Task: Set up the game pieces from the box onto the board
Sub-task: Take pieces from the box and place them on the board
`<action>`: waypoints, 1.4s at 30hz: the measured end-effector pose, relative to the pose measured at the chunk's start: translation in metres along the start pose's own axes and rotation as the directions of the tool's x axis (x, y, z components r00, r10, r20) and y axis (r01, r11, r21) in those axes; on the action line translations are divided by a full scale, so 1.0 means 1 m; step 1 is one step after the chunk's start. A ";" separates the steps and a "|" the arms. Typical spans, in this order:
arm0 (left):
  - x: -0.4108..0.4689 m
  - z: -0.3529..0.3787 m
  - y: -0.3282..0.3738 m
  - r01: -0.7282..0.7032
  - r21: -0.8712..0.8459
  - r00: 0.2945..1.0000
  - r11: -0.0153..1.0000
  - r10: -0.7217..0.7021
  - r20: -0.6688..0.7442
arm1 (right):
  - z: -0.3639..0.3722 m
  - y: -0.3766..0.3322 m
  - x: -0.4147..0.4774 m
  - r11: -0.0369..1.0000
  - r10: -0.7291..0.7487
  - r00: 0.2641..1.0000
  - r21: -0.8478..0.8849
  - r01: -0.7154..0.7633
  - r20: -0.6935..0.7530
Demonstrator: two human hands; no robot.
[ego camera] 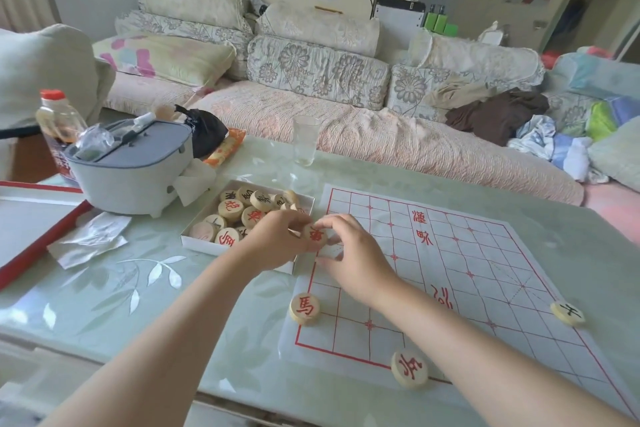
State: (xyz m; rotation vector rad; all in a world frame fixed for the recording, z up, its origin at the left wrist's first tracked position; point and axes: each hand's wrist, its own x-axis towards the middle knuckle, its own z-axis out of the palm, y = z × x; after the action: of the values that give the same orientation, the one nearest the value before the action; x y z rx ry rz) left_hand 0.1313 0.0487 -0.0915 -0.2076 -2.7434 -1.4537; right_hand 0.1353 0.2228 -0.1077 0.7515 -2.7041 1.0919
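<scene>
A white box (197, 242) holding several round wooden pieces sits left of the paper board (485, 253) with its red grid. My left hand (273, 243) reaches over the box's near corner and pinches a red-marked wooden piece (314, 235) at the board's left edge. My right hand (349, 253) meets it there, fingers curled around the same piece. Three pieces lie on the board: a red one (304, 307) on the left edge, a red one (409, 369) at the near edge and a black one (567, 313) at the right.
A grey pot (138, 170) with a bottle (57, 125) behind it stands left of the box. A glass (305, 144) stands at the table's far edge. Crumpled paper (90, 239) and a red-rimmed tray (31, 218) lie at the left. A sofa runs behind the table.
</scene>
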 end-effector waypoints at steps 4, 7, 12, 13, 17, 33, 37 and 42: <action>0.006 -0.003 -0.003 0.035 -0.078 0.999 0.996 -0.033 0.028 | 0.003 0.002 0.020 1.000 -0.015 1.000 0.025 0.015 -0.016; 0.008 -0.008 -0.010 0.032 -0.044 0.999 0.999 -0.031 0.023 | 0.004 0.005 0.033 0.999 0.030 0.999 0.032 -0.031 0.017; 0.011 -0.023 -0.030 -0.002 0.577 0.984 0.817 0.106 -0.146 | 0.000 0.031 0.075 0.970 0.241 0.970 -0.031 -0.242 -0.029; 0.013 -0.026 -0.036 0.036 0.622 0.984 0.782 0.082 -0.160 | -0.003 0.039 0.087 0.960 0.274 0.960 -0.051 -0.277 -0.058; 0.018 -0.035 -0.053 0.120 0.606 0.986 0.786 -0.024 -0.164 | -0.014 0.067 0.133 0.917 0.361 0.924 -0.132 -0.376 -0.124; 0.034 -0.047 -0.074 0.121 0.520 0.991 0.846 -0.073 -0.111 | 0.007 0.121 0.216 0.805 0.449 0.889 -0.388 -0.448 -0.093; 0.034 -0.046 -0.074 0.124 0.529 0.991 0.839 -0.080 -0.105 | 0.011 0.107 0.208 0.806 0.405 0.907 -0.423 -0.413 -0.114; 0.029 -0.043 -0.067 0.082 0.525 0.992 0.847 -0.020 -0.122 | 0.023 0.069 0.188 0.931 0.242 0.970 -0.273 -0.243 -0.041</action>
State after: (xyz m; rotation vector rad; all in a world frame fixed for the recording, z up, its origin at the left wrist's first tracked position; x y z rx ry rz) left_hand 0.0918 -0.0209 -0.1196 -0.0314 -2.9351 -0.6311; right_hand -0.0605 0.1739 -0.1112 0.3755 -2.9153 0.7260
